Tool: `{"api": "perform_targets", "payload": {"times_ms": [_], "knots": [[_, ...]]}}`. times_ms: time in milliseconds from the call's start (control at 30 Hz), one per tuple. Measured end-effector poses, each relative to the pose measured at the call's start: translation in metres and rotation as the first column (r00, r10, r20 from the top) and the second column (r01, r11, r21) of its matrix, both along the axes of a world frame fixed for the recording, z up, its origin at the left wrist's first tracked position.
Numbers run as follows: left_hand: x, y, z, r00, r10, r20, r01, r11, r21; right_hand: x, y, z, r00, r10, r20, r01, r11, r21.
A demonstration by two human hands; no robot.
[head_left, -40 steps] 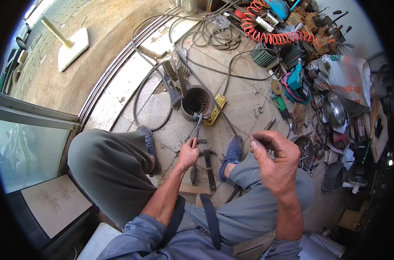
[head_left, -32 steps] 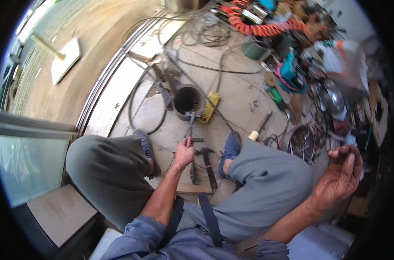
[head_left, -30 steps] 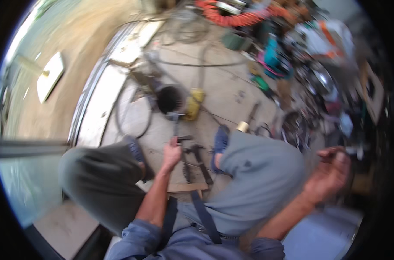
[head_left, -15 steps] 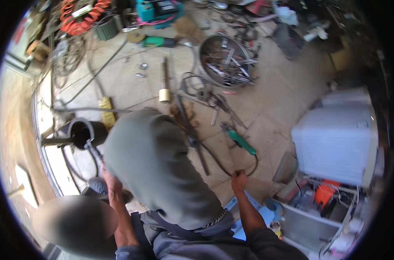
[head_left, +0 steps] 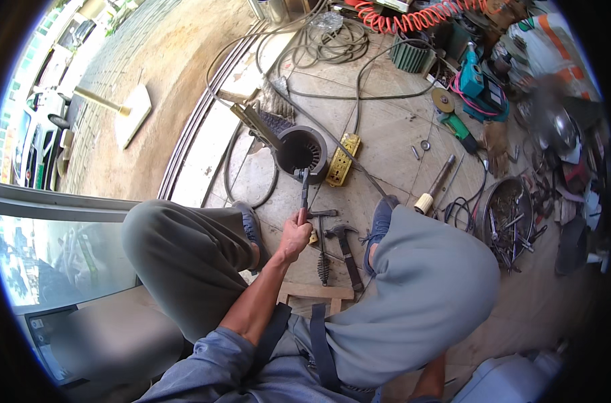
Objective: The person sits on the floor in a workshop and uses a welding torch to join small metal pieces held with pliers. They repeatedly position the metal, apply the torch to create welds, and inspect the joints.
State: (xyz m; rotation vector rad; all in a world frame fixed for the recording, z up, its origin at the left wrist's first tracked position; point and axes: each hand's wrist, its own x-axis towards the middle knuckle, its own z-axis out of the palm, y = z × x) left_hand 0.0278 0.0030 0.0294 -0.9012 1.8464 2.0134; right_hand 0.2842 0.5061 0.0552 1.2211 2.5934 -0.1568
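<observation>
My left hand (head_left: pixel 294 236) grips a red-handled tool (head_left: pixel 304 196), whose metal head is on the near rim of a dark, hollow steel cylinder (head_left: pixel 321 158) lined with slots inside. A long metal bar (head_left: pixel 268 134) leans on the cylinder's left side, and a yellow power strip (head_left: pixel 342 161) lies to its right. Below my left hand are a spring-handled hammer (head_left: pixel 323 269) and a claw hammer (head_left: pixel 352 262) on the tiles. My right forearm (head_left: pixel 429 383) shows at the lower right; the hand is hidden behind my right leg.
Coiled cables (head_left: pixel 325 47), a green grinder (head_left: pixel 460 131) and a metal pan of small tools (head_left: pixel 503 228) lie around the floor. Clutter fills the right side. A door track (head_left: pixel 194 127) and glass panel (head_left: pixel 63 248) border the left.
The view swung right and has swung back. My right hand, earlier raised, moved down to the floor near a green-handled tool and is now hidden. My left hand still grips the red-handled tool.
</observation>
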Motion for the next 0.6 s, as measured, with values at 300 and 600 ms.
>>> {"api": "perform_targets", "payload": {"times_ms": [300, 600], "knots": [[-0.008, 0.009, 0.02, 0.997, 0.027, 0.068, -0.031, 0.998, 0.048, -0.013, -0.015, 0.027, 0.981, -0.082, -0.178, 0.057, 0.988, -0.141], [-0.008, 0.003, 0.048, 0.947, -0.035, -0.319, 0.04, 0.999, 0.009, -0.027, -0.046, 0.056, 0.933, -0.145, -0.328, 0.068, 0.97, -0.235]]}}
